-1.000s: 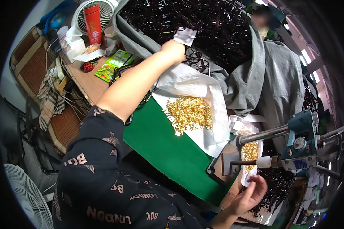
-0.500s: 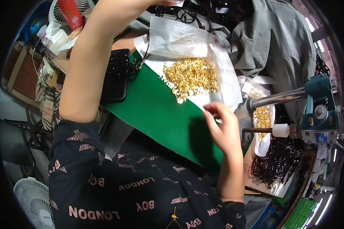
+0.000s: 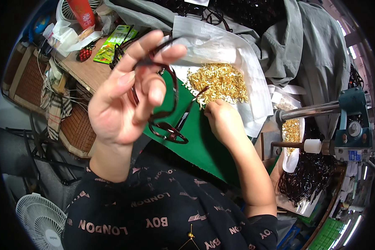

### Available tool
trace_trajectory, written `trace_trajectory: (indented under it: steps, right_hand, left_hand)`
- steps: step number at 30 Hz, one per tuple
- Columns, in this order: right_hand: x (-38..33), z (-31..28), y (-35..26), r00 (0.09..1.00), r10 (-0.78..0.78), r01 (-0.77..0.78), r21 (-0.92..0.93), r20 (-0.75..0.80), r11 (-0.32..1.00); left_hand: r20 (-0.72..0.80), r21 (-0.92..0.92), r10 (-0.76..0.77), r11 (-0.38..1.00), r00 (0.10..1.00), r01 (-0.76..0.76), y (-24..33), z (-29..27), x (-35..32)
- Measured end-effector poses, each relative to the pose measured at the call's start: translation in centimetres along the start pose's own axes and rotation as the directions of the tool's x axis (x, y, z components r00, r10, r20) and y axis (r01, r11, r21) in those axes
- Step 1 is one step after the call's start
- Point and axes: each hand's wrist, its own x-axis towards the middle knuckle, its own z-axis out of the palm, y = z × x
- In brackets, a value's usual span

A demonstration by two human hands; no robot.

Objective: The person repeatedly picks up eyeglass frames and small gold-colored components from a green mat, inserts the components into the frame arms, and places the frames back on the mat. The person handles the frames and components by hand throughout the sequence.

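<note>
My left hand [image 3: 120, 102], raised at centre left and partly blurred, is closed on dark brown eyeglass frames [image 3: 182, 119]. One temple stretches toward the gold pile, and the rims hang over the green mat [image 3: 200, 137]. My fingers cover part of the frames. At the near edge of a heap of small gold metal pieces [image 3: 218, 81], my right hand [image 3: 224, 121] has its fingertips pinched together. Whatever lies between them is hidden. The heap rests on a white sheet [image 3: 252, 79] spread over the mat's far side.
On the right stands a press-like machine [image 3: 354, 125] with a metal shaft. Beside it are a tray of gold pieces [image 3: 291, 133] and a dark bundle of strips [image 3: 308, 177]. Grey cloth [image 3: 321, 54] drapes behind. A green packet [image 3: 114, 43] and red cup [image 3: 81, 12] sit back left.
My left hand has come back from the far edge and now shows holding eyeglass frames. My right hand has moved left and forward to the gold heap, its fingers drawn together.
</note>
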Motion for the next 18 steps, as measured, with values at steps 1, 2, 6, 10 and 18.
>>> trace_trajectory:
  steps: [1, 2, 6, 10, 18]
  right_hand:
    - [-0.1, -0.1, 0.0, 1.000, -0.001, 0.001, 0.004, 0.005, 1.000]
    - [-0.3, -0.4, 0.1, 1.000, -0.002, 0.002, 0.010, 0.010, 1.000]
    - [-2.1, -2.1, 0.3, 0.998, -0.020, 0.015, 0.073, 0.066, 0.997]
    - [-3.2, -3.3, 1.4, 0.990, -0.049, 0.037, 0.094, 0.130, 0.995]
    - [-3.2, -3.2, 1.6, 0.992, -0.054, 0.046, 0.073, 0.112, 0.996]
  left_hand:
    - [0.072, 0.074, 0.059, 0.995, 0.996, -0.065, -1.0, -0.9, -0.1]
    - [-0.021, 0.048, 0.103, 0.994, 0.994, -0.102, -1.6, -0.5, -0.6]
    - [0.076, 0.251, 0.171, 0.950, 0.982, -0.185, -1.3, -0.8, -1.9]
    - [0.093, 0.437, 0.030, 0.897, 0.995, -0.068, -1.6, 0.1, -2.1]
    - [-0.066, 0.572, -0.229, 0.789, 0.971, 0.225, -4.4, 2.2, -2.5]
